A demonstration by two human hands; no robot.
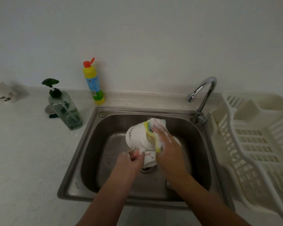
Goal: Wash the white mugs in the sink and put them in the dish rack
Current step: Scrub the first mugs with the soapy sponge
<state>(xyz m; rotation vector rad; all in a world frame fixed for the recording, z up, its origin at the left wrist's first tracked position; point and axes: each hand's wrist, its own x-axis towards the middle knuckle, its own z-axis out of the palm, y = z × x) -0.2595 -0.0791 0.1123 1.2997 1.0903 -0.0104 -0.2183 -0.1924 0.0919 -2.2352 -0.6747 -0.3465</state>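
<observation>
In the head view, you are holding the white mug (137, 137) tilted above the basin of the steel sink (91, 144), your left hand (131, 158) gripping its lower edge with the fingers curled tight. Your right hand (168, 149), soapy, is pressing the yellow sponge (151, 129) against the mug's mouth, fingers lying together and nearly straight, thumb hidden. A second mug (149, 159) is lying on its side by the drain just beneath your hands, while the white dish rack (252, 144) is sitting on the counter right of the sink, beyond the faucet (203, 95).
</observation>
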